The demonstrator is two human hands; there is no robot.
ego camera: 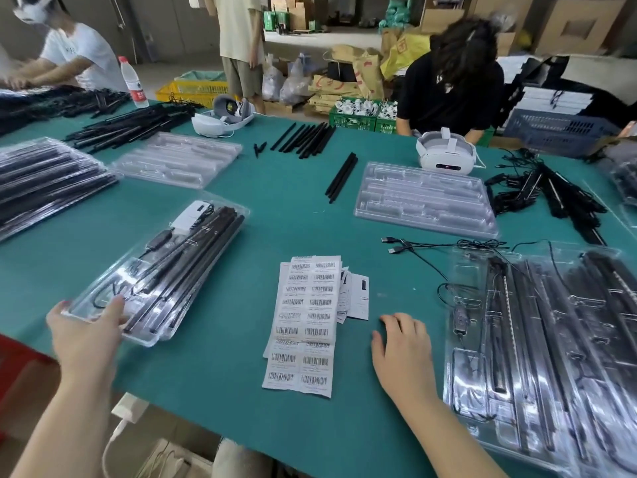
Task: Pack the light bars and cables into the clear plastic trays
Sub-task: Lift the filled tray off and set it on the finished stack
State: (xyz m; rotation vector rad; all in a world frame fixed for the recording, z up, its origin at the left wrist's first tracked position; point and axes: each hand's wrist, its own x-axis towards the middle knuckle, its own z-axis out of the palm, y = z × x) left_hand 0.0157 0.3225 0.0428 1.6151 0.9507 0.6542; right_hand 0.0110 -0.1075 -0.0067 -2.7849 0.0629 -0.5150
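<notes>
My left hand [88, 331] grips the near end of a filled clear tray [162, 267] that holds black light bars, a cable and a white card, lying at an angle on the green table. My right hand [401, 348] rests flat on the table, fingers apart, holding nothing, just left of a stack of packed trays [551, 357]. An empty clear tray [425, 200] lies ahead on the right. Loose black light bars [341, 177] lie beyond it, and black USB cables [413, 244] trail beside the stack.
Barcode label sheets [306, 322] lie between my hands. Another empty tray [177, 160] and a packed stack [44, 184] sit on the left. More bars [305, 139], two headsets [444, 155] and tangled bars [548, 194] lie farther back. Other people work around the table.
</notes>
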